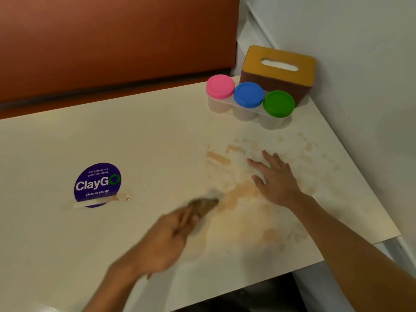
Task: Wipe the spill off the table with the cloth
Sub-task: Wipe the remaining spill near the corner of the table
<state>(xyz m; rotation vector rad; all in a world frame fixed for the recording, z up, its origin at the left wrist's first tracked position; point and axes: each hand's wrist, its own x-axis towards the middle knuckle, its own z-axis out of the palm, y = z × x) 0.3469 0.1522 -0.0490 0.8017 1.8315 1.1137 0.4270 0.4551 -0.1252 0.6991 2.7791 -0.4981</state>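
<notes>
The cream table (pixel 139 136) carries a wide tan spill (pixel 242 194), smeared thin across its right half, thickest just ahead of the cloth. The right hand (pixel 275 180) lies flat on the smear with fingers spread wide, probably to brace the body. The left hand (pixel 166 239) is blurred (mid-stroke, I judge), its fingers closed around a brownish cloth (pixel 203 204) whose tip touches the spill's left edge. A tissue box (pixel 279 70) and three lidded jars (pixel 249 99) stand at the far corner, clear of the wiping. A purple sticker (pixel 97 184) sits well left.
</notes>
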